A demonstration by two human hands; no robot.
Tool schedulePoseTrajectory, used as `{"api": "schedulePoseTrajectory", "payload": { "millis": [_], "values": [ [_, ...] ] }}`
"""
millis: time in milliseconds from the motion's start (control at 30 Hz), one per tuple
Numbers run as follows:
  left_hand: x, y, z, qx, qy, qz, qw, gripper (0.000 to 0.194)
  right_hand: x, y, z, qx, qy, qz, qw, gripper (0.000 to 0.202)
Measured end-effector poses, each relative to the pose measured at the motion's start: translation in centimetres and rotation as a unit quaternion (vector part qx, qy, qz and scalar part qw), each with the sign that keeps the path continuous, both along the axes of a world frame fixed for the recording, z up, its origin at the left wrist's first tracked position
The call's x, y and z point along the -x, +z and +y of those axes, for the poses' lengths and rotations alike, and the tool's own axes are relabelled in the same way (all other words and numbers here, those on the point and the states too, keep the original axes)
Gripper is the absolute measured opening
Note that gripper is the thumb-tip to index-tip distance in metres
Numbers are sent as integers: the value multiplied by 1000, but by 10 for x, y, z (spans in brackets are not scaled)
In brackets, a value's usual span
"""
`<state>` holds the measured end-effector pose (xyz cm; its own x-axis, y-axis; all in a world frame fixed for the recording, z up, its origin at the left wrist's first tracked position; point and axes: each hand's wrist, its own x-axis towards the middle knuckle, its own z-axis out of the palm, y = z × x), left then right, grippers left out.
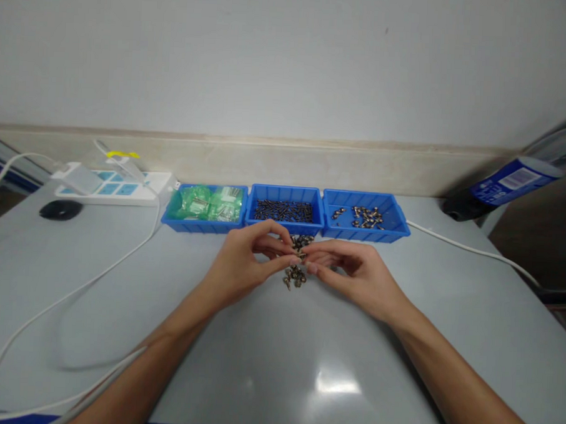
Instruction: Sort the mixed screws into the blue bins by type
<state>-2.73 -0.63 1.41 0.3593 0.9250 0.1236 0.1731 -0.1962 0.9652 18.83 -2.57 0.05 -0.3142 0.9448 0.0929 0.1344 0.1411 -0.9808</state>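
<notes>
My left hand (257,254) and my right hand (349,268) meet over the middle of the table, fingertips nearly touching. Between them is a small metal screw (300,255), pinched by the fingers of both hands. Beneath and around the fingertips lies a loose pile of metal screws (295,276), partly hidden by the hands. Just behind stand three blue trays: the left tray (202,226) holds green and clear bags, the middle tray (285,227) holds many dark screws, and the right tray (366,235) holds several screws with wider heads.
A white power strip (157,188) with plugs and a black mouse (61,210) are at the back left. A white cable (97,277) loops over the left side. A bottle (504,184) leans at the right, near another white cable (469,247).
</notes>
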Motion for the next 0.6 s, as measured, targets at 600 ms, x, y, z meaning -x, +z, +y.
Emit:
{"api": "schedulePoseTrajectory", "payload": {
  "millis": [600],
  "values": [
    [11,-13,3,-177,-220,245,927,14,-10,-2,13,-3,-282,125,951,31]
  ]
}}
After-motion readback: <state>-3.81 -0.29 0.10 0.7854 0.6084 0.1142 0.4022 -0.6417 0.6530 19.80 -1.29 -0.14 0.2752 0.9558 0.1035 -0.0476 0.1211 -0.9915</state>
